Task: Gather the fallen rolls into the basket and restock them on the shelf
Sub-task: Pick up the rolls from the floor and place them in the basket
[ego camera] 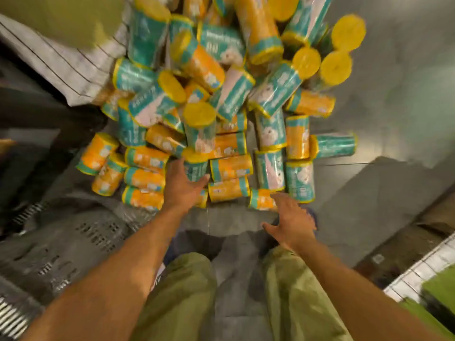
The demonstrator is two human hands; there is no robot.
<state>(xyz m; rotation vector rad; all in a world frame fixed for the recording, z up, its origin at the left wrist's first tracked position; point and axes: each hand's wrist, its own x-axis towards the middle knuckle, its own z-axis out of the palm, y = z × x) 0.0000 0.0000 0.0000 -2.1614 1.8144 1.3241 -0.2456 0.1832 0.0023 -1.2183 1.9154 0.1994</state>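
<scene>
Many rolls (221,94) in teal and orange wrapping with yellow ends lie in a loose pile on the grey floor (394,70), some flat and some leaning on the others. The person stands just before the pile, and both bare arms reach down to its near edge.

The left hand (182,185) is released, with the thumb spread wide. It lies against a teal roll (197,168) at the front of the pile, but the fingers are not closed around it. The right hand (293,222) is also released, with fingers spread and the palm down. Its fingertips are just beside an orange roll (261,201) in the nearest row; I cannot tell if they touch it.

A grey plastic basket (73,244) with slotted walls stands on the floor to the left, beside the left forearm. It is blurred. Below are the green trousers (187,291) of the person.
</scene>
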